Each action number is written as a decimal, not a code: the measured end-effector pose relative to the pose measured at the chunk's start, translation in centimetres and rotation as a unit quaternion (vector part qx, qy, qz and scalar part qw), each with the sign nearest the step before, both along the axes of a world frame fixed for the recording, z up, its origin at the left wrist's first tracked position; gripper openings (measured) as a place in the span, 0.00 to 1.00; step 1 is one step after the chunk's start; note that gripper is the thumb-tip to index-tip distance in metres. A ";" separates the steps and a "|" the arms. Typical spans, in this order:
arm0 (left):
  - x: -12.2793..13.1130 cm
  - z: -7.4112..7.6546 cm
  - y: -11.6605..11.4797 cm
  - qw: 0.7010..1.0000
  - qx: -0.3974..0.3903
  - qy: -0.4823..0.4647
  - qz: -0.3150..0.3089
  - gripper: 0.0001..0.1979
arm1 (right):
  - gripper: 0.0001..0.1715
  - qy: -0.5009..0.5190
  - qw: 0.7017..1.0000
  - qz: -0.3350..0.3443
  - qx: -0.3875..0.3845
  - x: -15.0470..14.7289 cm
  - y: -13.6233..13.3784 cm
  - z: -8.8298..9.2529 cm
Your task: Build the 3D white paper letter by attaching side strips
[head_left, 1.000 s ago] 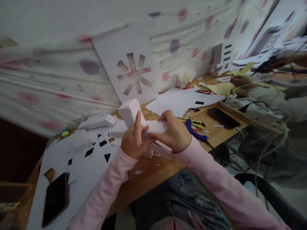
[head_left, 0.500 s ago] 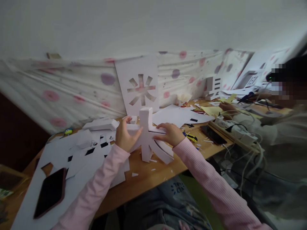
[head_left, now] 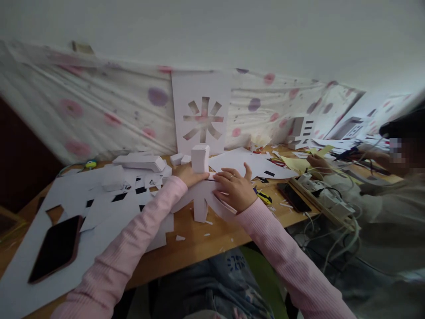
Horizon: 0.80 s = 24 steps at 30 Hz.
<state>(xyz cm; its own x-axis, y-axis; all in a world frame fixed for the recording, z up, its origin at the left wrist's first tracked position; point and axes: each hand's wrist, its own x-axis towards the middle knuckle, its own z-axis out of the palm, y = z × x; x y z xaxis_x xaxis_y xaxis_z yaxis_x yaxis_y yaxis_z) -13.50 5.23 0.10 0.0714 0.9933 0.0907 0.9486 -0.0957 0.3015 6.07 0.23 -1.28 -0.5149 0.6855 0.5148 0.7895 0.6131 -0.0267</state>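
A white three-dimensional character [head_left: 200,195] of card or foam board stands upright on the table, with an upright post, side arms and slanting legs. My left hand [head_left: 191,175] wraps its left arm and lays the thumb across the front at the crossing. My right hand [head_left: 235,188] grips the right arm, thumb below and fingers on top, one finger raised. A dark gap runs along the top edge of that right arm. Behind it, a white board [head_left: 179,95] with a matching cut-out leans against the wall.
White sheets [head_left: 109,217] with cut pieces and a phone [head_left: 57,248] lie at left. A yellow cutter [head_left: 264,198], a second phone [head_left: 294,197] and a power strip [head_left: 332,190] with cables are at right. Another person [head_left: 375,195] works there with yellow paper [head_left: 294,165].
My left hand has moved right and closed over the arm by the post. My right hand has shifted slightly, raising one finger. The view has turned a little.
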 end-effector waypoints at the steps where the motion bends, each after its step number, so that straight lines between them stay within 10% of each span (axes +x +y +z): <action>1: 0.0 0.0 0.1 1.000 -0.002 -0.001 -0.001 0.24 | 0.21 -0.017 1.000 0.002 0.008 -0.2 -0.3 0.1; 24: -0.8 -0.1 -0.7 0.998 0.024 -0.047 -0.044 0.23 | 0.19 -0.151 0.986 -0.059 0.034 -1.9 -0.2 -0.2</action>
<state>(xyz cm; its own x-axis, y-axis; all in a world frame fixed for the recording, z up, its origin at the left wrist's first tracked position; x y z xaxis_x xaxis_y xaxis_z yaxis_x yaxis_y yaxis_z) -14.29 4.58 0.03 0.1469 0.9780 0.1484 0.9041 -0.1936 0.3810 4.14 0.00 -1.45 -0.5700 0.7195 0.3968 0.8215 0.5081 0.2586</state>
